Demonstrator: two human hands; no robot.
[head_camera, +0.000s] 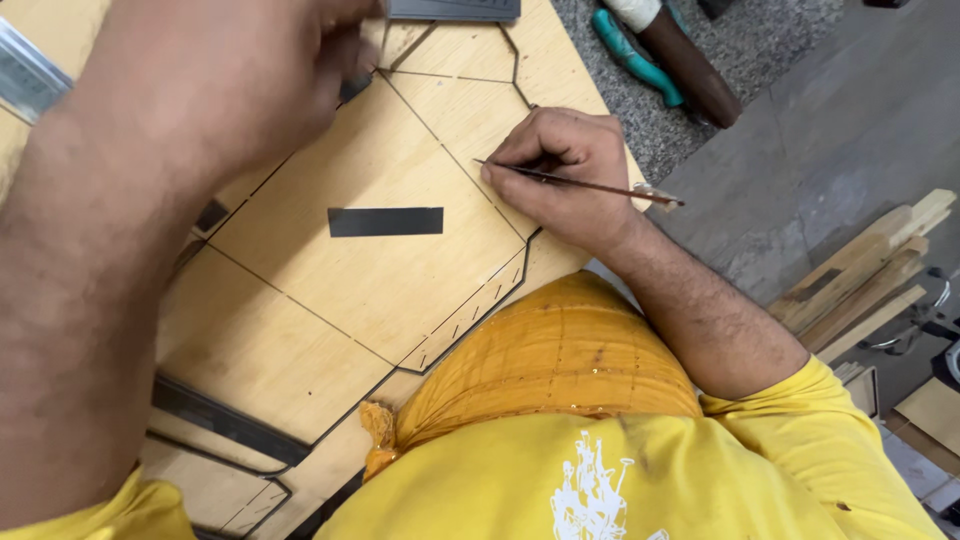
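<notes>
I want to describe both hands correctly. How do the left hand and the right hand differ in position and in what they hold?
The right hand grips a thin brown pencil with its tip on the plywood board; the left hand holds no pencil, and what its fingers touch is hidden. The right hand sits at the board's right edge; the left hand is at the top, nearer the camera and blurred. Both are over the same board.

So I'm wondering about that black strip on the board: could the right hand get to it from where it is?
Probably yes: the right hand, holding a thin pencil, rests on the wooden board beside the black strip, with bare wood between them.
</notes>
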